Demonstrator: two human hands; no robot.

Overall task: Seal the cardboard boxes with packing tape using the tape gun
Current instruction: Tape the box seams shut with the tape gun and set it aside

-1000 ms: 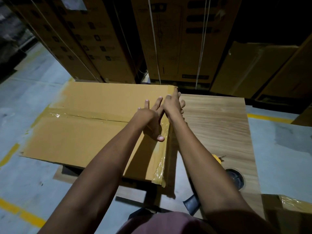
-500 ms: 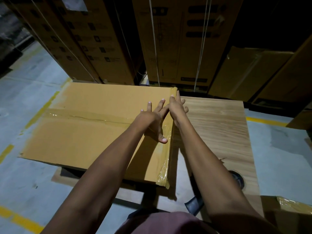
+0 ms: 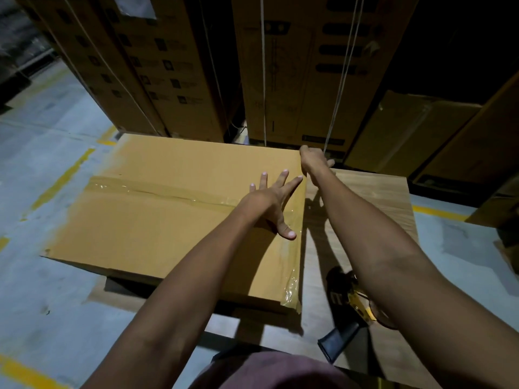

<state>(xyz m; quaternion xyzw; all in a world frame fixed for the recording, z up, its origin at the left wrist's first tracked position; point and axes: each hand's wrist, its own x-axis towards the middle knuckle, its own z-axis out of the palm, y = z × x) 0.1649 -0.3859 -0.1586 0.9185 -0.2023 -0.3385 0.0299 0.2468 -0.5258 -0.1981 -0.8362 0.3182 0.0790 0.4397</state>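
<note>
A flat cardboard box (image 3: 157, 220) lies on a wooden table (image 3: 379, 197). Clear packing tape (image 3: 157, 192) runs along its middle seam, and another strip (image 3: 295, 259) covers its right edge. My left hand (image 3: 273, 203) lies flat on the box top near that edge, fingers spread. My right hand (image 3: 311, 161) presses on the box's far right corner, its fingers reaching over the edge and mostly hidden. The yellow and black tape gun (image 3: 354, 301) rests on the table beside the box, under my right forearm, and neither hand holds it.
Tall strapped cartons (image 3: 295, 80) stand close behind the table. More cardboard (image 3: 407, 130) leans at the back right. Grey concrete floor with yellow lines (image 3: 61, 178) lies to the left. The box overhangs the table's left side.
My right hand has slid along the taped right edge away from me to the far corner. My left hand stays flat on the box top, fingers spread wider.
</note>
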